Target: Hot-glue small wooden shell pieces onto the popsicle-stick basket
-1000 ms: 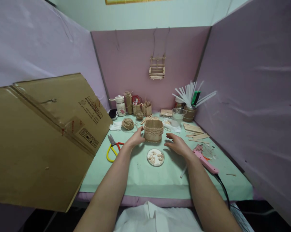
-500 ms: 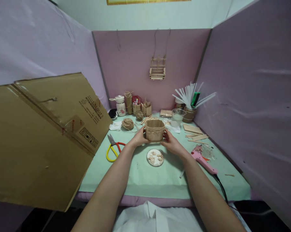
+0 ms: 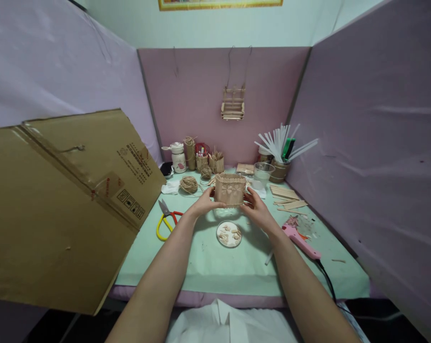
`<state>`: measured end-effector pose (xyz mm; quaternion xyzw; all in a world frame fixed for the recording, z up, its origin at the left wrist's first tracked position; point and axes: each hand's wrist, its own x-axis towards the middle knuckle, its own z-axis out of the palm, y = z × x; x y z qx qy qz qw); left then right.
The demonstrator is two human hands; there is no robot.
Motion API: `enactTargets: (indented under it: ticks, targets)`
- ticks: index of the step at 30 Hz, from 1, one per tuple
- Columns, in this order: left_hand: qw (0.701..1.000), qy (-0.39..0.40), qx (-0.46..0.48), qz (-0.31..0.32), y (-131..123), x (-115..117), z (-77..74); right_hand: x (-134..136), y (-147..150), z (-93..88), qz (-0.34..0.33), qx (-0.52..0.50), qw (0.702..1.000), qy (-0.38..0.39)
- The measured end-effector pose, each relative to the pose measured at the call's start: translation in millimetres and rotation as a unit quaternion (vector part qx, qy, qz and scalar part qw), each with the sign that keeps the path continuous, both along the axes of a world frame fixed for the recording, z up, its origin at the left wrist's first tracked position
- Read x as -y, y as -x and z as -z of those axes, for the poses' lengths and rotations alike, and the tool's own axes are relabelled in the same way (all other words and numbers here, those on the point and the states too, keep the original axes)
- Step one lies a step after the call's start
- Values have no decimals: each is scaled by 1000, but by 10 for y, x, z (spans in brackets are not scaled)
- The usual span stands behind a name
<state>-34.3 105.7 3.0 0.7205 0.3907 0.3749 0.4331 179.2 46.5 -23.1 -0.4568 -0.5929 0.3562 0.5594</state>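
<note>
Wooden box [image 3: 230,183] in a two-handed grip; carton print unreadable from here

Far left on my feed: cardboard carton [image 3: 58,224], tilted up. Two blocks of dark characters, too small for me to read; a row of four boxed handling icons below; red print on the tape, can't make it out. Scissors [image 3: 167,214] next, one handle yellow, one red, lying just beside the carton. White bottle [image 3: 179,161] at the back, pink mark on it, no wording I can make out. Twine ball [image 3: 189,184] in front of it.

Centre: my left hand [image 3: 205,204] has its grip closed on the wooden box's left side, thumb along the lower front. Box is between both hands, over the worktop [image 3: 208,271], petal-like shapes on the side facing me. White dish [image 3: 230,245] of small wooden pieces sits nearer me. Slatted rack [image 3: 233,109] hangs on the back panel, above and behind.

My right hand [image 3: 254,206] has its grip on the box's right side, fingers at the lower corner. Clear cup [image 3: 263,174] behind that. Then white sticks [image 3: 277,143] in a brown pot, flat wood strips [image 3: 284,192], and pink glue gun [image 3: 303,244], corded; I see no legible label on it.
</note>
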Motion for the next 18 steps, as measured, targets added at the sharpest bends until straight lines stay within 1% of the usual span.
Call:
enactTargets:
  ticks: [3,6,8,10,13,18]
  targets:
    - [1000,13,23,-4,-14,-2,33,8,25,-9,-9,-4,1000,-12]
    - [998,21,64,9,-63,5,87,7,31,3,-11,1,1000,-20]
    - [996,17,85,22,-115,22,126,0,24,19,-4,11,1000,-22]
    - [996,4,85,20,-169,44,162,-9,16,35,4,17,1000,-25]
    - [998,-26,64,-13,-230,67,209,-16,11,50,14,28,999,-13]
    - [995,-70,28,-69,-268,79,269,4,3,59,55,91,993,46]
